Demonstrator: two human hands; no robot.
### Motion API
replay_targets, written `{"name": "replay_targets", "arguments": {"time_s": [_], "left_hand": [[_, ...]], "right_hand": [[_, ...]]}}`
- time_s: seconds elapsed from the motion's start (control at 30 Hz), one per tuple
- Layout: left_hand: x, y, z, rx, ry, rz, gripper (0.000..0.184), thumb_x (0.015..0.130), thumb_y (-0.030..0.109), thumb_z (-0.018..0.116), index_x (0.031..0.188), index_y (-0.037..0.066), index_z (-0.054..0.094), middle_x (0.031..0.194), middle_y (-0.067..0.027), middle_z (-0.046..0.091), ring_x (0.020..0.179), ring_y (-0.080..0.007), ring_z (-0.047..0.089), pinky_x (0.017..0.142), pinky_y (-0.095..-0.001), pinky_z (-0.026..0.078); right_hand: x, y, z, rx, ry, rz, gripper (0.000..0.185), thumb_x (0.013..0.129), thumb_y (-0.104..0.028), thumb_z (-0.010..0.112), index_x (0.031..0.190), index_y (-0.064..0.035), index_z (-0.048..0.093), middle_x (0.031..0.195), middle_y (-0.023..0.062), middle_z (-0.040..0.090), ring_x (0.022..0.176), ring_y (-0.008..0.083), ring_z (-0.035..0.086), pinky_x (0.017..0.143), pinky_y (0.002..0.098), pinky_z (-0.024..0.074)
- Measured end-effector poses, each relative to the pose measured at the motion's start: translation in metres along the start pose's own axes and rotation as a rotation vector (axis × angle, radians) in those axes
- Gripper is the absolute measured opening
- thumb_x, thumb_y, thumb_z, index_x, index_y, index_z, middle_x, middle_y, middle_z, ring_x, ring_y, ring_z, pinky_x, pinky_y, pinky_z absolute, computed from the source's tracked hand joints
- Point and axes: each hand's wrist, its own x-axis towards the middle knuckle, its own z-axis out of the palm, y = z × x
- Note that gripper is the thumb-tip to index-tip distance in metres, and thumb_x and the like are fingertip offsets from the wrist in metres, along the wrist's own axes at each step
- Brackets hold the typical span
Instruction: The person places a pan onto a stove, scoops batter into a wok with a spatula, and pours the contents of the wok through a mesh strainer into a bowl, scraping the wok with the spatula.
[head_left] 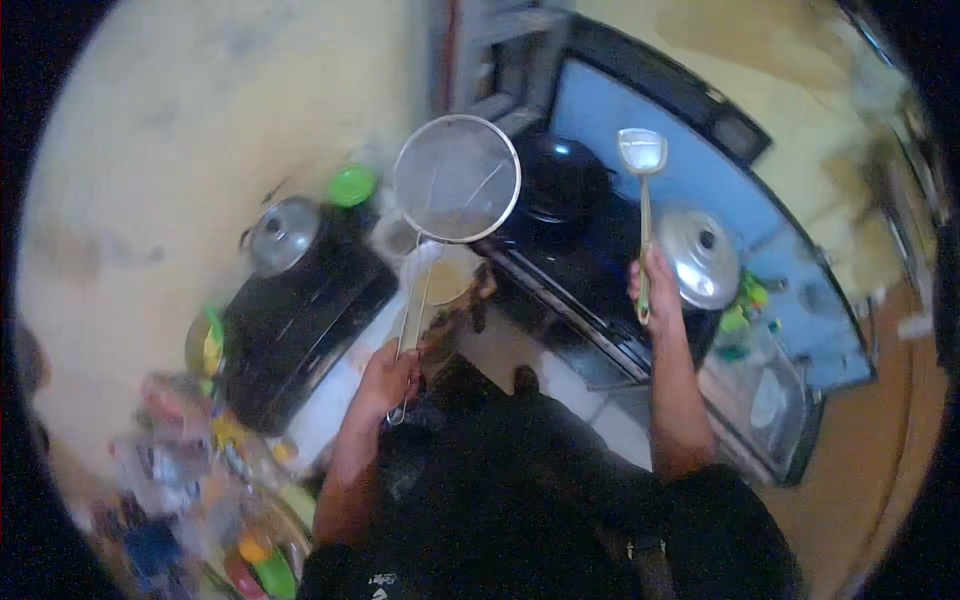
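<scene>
- Starting far left, well apart from the black pot (565,178): a small lidded pot (285,235) by a dark stove (305,330), with a green container (351,185) a bit closer in.
- Moving right, here's the left hand (388,380), on the near-left side of the black pot, fingers closed around the end of a handle, no daylight in that grip.
- And that handle belongs to the strainer (458,180)! Its long axis runs away from the left hand, leaning slightly right, bringing the round mesh up just left of the black pot. In this view the rim overlaps the pot's left edge; whether it hangs over it, I can't tell.
- Now the key relation: 2 hands, with the black pot between and beyond them, and the right hand (655,290) looks the nearer.
- That right hand, near-right of the black pot, is wrapped snugly around the spatula (643,150), gripping low on the handle. Long axis almost straight away from the person, blade at the far end, right of the black pot.
- Finally, farther right of the black pot and just beside the right hand: 1 silver lidded pot (702,262).
</scene>
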Motion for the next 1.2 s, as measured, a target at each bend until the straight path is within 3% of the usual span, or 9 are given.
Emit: {"name": "replay_targets", "arguments": {"time_s": [0.17, 0.33, 0.5, 0.6, 0.7, 0.97, 1.13, 1.2], "left_hand": [[0.011, 0.037, 0.072, 0.136, -0.361, 0.076, 0.022, 0.096, 0.017, 0.045, 0.112, 0.004, 0.054, 0.063, 0.0013, 0.046, 0.050, -0.0088, 0.044, 0.044, -0.0241, 0.038], [0.027, 0.032, 0.189, 0.246, -0.687, 0.085, 0.024, 0.095, 0.017, 0.046, 0.112, 0.004, 0.056, 0.064, 0.0002, 0.049, 0.051, -0.0091, 0.048, 0.045, -0.0251, 0.041], [0.034, 0.019, 0.321, 0.373, -0.961, 0.074, 0.025, 0.092, 0.013, 0.044, 0.113, 0.002, 0.054, 0.065, -0.0016, 0.050, 0.050, -0.0105, 0.048, 0.045, -0.0266, 0.041], [0.010, -0.013, 0.387, 0.455, -1.032, 0.056, 0.026, 0.092, 0.013, 0.043, 0.113, 0.001, 0.053, 0.065, -0.0020, 0.050, 0.050, -0.0115, 0.049, 0.045, -0.0273, 0.041], [-0.018, -0.048, 0.450, 0.499, -1.088, 0.029, 0.026, 0.091, 0.012, 0.043, 0.113, 0.000, 0.052, 0.065, -0.0024, 0.050, 0.049, -0.0127, 0.049, 0.044, -0.0285, 0.040], [-0.091, -0.141, 0.641, 0.671, -1.074, -0.023, 0.025, 0.092, 0.010, 0.040, 0.112, 0.001, 0.052, 0.064, -0.0034, 0.049, 0.048, -0.0133, 0.047, 0.043, -0.0289, 0.038], [-0.122, -0.160, 0.685, 0.719, -1.036, -0.119, 0.022, 0.094, 0.011, 0.039, 0.109, 0.002, 0.052, 0.061, -0.0019, 0.046, 0.043, -0.0132, 0.044, 0.041, -0.0285, 0.036], [-0.122, -0.164, 0.697, 0.706, -1.035, -0.155, 0.021, 0.094, 0.012, 0.039, 0.108, 0.002, 0.052, 0.060, -0.0014, 0.046, 0.042, -0.0133, 0.042, 0.040, -0.0287, 0.036]], "right_hand": [[-0.140, -0.033, -0.087, 0.246, 0.145, -0.155, 0.052, 0.093, -0.026, 0.053, 0.139, -0.0141, 0.031, 0.079, 0.0058, 0.054, 0.058, 0.0119, 0.049, 0.051, 0.0248, 0.0433], [-0.268, -0.053, -0.170, 0.158, 0.402, -0.240, 0.049, 0.094, -0.022, 0.051, 0.139, -0.0116, 0.034, 0.082, 0.0042, 0.053, 0.055, 0.0105, 0.047, 0.046, 0.0239, 0.0417], [-0.332, -0.044, -0.203, -0.093, 0.669, -0.110, 0.047, 0.092, -0.012, 0.051, 0.138, -0.0135, 0.041, 0.078, 0.0028, 0.056, 0.049, 0.0092, 0.049, 0.043, 0.0235, 0.0416], [-0.374, -0.030, -0.229, -0.039, 0.673, -0.096, 0.048, 0.092, -0.009, 0.050, 0.139, -0.0132, 0.040, 0.076, 0.0031, 0.055, 0.047, 0.0095, 0.049, 0.043, 0.0228, 0.0411], [-0.399, -0.011, -0.269, -0.045, 0.665, 0.048, 0.049, 0.092, -0.009, 0.049, 0.140, -0.0127, 0.039, 0.077, 0.0033, 0.054, 0.047, 0.0098, 0.049, 0.042, 0.0234, 0.0407], [-0.397, 0.018, -0.449, 0.141, 0.586, 0.140, 0.046, 0.092, -0.008, 0.042, 0.138, -0.0072, 0.039, 0.072, 0.0036, 0.051, 0.045, 0.0112, 0.045, 0.041, 0.0253, 0.0380], [-0.380, 0.028, -0.529, 0.147, 0.625, 0.078, 0.046, 0.089, -0.004, 0.041, 0.135, -0.0053, 0.043, 0.066, 0.0023, 0.050, 0.046, 0.0103, 0.045, 0.042, 0.0255, 0.0380], [-0.359, 0.030, -0.556, 0.006, 0.677, 0.018, 0.043, 0.091, -0.009, 0.043, 0.134, -0.0047, 0.044, 0.065, 0.0021, 0.050, 0.045, 0.0116, 0.047, 0.040, 0.0276, 0.0392]]}}
